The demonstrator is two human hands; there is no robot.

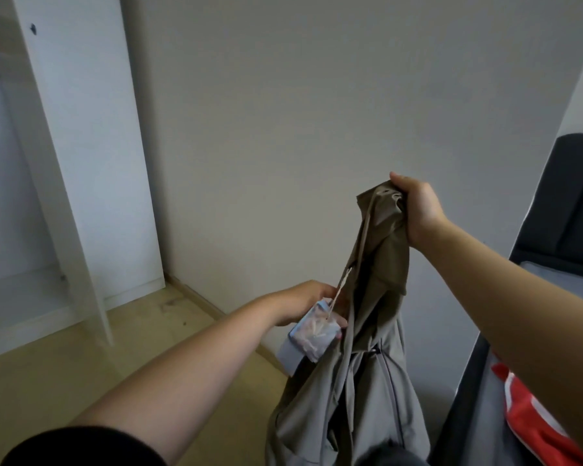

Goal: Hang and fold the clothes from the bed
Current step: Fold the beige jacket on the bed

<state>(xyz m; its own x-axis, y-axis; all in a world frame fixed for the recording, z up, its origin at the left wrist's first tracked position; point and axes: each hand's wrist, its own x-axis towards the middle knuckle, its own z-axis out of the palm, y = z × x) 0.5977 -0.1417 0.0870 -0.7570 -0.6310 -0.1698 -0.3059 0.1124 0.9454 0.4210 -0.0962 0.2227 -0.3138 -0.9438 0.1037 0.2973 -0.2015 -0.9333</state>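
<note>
An olive-grey garment hangs in front of me, bunched at its top. My right hand grips that bunched top and holds the garment up. A string runs down from the top to paper tags, pale blue and white. My left hand is lower and to the left, its fingers behind the tags and against the fabric's edge. Whether it pinches the tags or the cloth is hidden. A red and white garment lies on the bed at the lower right.
An open white wardrobe stands at the left, its side panel reaching the wooden floor. A plain wall is ahead. The bed's dark headboard rises at the right edge.
</note>
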